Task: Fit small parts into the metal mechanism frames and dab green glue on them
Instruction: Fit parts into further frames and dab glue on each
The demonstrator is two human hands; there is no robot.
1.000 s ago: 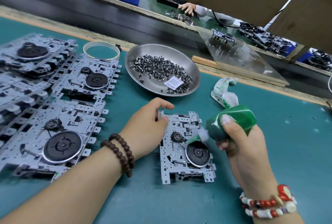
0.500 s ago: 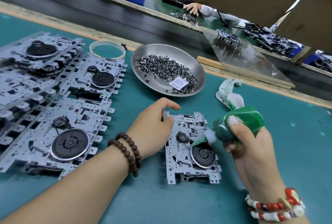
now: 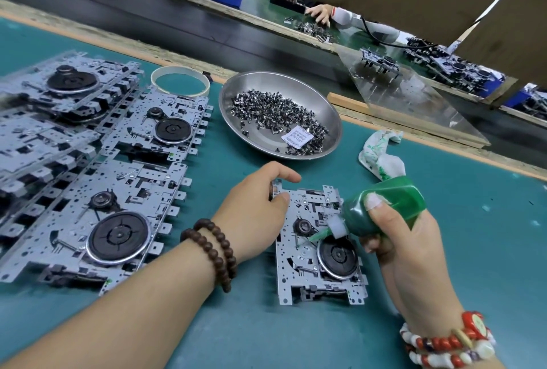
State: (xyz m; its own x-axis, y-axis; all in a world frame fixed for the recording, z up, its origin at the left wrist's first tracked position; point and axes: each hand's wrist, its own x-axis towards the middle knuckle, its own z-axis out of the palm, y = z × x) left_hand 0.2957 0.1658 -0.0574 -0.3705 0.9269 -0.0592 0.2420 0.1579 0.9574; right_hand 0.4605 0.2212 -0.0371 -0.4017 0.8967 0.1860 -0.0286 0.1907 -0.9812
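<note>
A single metal mechanism frame [image 3: 307, 277] with a black flywheel lies on the teal mat in front of me. My left hand [image 3: 254, 212] grips its upper left corner between thumb and fingers. My right hand [image 3: 405, 244] holds a green glue bottle [image 3: 381, 206] tipped down to the left. Its white nozzle touches the frame between the small pulley and the flywheel. A steel dish [image 3: 325, 108] of small metal parts, with a white paper slip in it, stands behind the frame.
Several more frames [image 3: 97, 220] lie in overlapping rows on the left. A tape ring [image 3: 180, 81] sits beside the dish. A green-stained rag [image 3: 380, 155] lies behind the bottle. Across the dark conveyor, another person's hand [image 3: 321, 13] works at a far bench.
Both hands, the bottle and the frame keep the same pose. Only the camera view has shifted slightly, so everything sits a little further right in the picture.
</note>
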